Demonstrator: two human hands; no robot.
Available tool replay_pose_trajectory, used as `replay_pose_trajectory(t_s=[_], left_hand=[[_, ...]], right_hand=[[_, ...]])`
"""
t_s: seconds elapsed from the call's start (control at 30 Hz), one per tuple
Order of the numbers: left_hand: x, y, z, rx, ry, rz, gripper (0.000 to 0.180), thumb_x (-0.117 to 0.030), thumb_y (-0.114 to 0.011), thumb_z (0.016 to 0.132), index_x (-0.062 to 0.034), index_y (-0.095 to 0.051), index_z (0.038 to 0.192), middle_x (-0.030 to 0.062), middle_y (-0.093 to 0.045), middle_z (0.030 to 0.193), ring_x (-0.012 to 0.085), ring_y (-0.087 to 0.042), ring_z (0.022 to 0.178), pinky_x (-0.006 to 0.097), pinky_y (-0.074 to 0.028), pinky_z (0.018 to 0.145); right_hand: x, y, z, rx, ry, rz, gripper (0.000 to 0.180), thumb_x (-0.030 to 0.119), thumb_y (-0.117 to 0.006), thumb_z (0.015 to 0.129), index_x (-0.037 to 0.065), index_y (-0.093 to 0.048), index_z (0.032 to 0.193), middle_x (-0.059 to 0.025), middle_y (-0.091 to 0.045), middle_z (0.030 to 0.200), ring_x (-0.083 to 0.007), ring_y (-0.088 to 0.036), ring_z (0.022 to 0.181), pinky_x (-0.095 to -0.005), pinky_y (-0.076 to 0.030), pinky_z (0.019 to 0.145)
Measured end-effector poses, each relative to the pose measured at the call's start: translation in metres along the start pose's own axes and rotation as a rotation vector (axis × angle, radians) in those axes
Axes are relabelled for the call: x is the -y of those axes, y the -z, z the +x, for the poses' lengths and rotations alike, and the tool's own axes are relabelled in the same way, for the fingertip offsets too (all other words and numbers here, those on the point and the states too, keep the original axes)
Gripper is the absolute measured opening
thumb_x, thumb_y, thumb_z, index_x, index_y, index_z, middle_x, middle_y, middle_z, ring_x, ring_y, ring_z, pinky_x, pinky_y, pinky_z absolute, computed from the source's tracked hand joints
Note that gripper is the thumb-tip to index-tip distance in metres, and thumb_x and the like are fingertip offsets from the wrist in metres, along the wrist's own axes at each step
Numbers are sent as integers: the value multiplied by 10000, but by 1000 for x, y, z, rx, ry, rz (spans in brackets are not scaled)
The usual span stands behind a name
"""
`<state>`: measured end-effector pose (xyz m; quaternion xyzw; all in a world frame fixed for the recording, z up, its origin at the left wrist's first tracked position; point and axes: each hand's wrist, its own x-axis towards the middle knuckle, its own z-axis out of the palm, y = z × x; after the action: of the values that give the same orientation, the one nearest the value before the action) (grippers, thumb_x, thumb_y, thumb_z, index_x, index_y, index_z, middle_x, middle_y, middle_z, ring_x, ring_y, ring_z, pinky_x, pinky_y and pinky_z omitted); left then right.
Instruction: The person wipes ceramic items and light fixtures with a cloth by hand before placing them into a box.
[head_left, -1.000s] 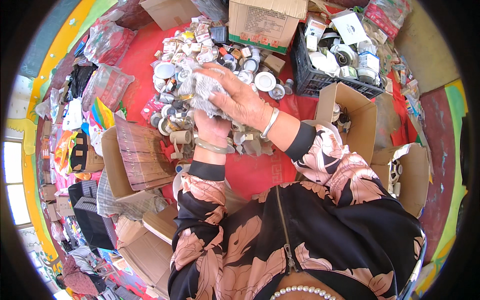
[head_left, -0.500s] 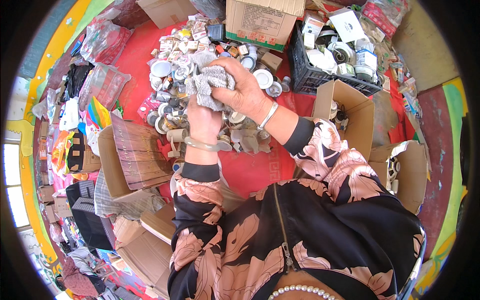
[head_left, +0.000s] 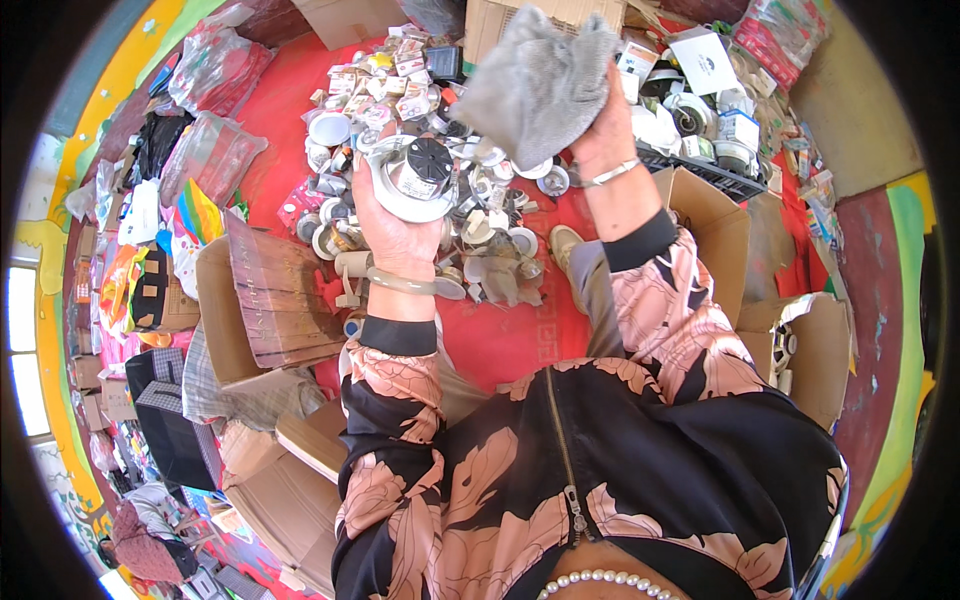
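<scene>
In my left hand (head_left: 395, 225) lies a round white downlight (head_left: 425, 185) with a black finned back facing up; my fingers curl around its rim. To the right and farther off, my right hand (head_left: 605, 135) grips a grey towelling cloth (head_left: 540, 85) by its right edge. The cloth is spread out in the air and slightly blurred. Beneath both hands is a heap of small lamps, fittings and little boxes (head_left: 480, 225) on a red mat (head_left: 510, 345).
A black plastic crate (head_left: 700, 172) packed with fittings stands at the far right. Open cardboard boxes (head_left: 710, 230) flank me on the right, with another carton (head_left: 225, 320) on the left. Clear plastic bags (head_left: 210, 155) lie farther left. My shoe (head_left: 565, 245) rests beside the heap.
My right hand has moved away up and to the right, opening out the bunched cloth. The downlight, hidden behind cloth and hands before, now shows in my left hand.
</scene>
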<state>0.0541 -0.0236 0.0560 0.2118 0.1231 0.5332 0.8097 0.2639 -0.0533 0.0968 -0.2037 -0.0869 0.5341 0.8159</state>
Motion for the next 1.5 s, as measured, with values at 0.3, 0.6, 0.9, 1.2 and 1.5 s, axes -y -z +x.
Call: replay_pose_trajectory(t_s=[0.3, 0.6, 0.9, 1.2, 1.5], left_hand=[[16, -20, -10, 0, -199, 164, 619, -540, -339, 889, -111, -329, 1336, 77, -437, 1275, 245, -431, 1169, 400, -343, 991], [18, -12, -10, 277, -89, 334, 761, -461, -637, 763, -134, -274, 1346, 42, -403, 1279, 220, -386, 1192, 399, -327, 1000], [-4, -5, -16, 305, 83, 189, 729, -19, -600, 685, -82, -282, 1338, 129, -471, 1226, 296, -463, 1147, 521, -371, 956], [-5, -19, -17, 420, 33, 221, 1012, -61, -695, 527, -105, -179, 1396, 97, -415, 1281, 238, -468, 1140, 391, -372, 983], [12, -6, -26, 292, 238, 788, 722, 38, -493, 636, -16, -292, 1327, 52, -529, 1073, 131, -551, 918, 253, -448, 807]], right_hand=[[-83, -5, -52, 694, 507, -1230, 593, 123, -654, 736, 56, -394, 1266, -113, -471, 1180, -223, -434, 1129, -322, -306, 988], [-91, 3, -53, 379, 271, -607, 360, 103, -619, 764, 42, -497, 1096, -47, -574, 956, -125, -520, 897, -257, -430, 790], [-63, 9, -25, 396, 74, -551, 349, 240, -520, 887, 33, -497, 1167, -92, -594, 1039, -176, -582, 928, -312, -474, 827], [-5, -14, -28, 318, 24, -890, 488, 368, -645, 800, 39, -519, 1139, -73, -597, 1018, -165, -565, 924, -273, -460, 805], [-18, -19, -34, 621, 17, -1596, 644, 75, -728, 604, 112, -459, 1188, -85, -578, 1031, -203, -547, 928, -306, -425, 824]])
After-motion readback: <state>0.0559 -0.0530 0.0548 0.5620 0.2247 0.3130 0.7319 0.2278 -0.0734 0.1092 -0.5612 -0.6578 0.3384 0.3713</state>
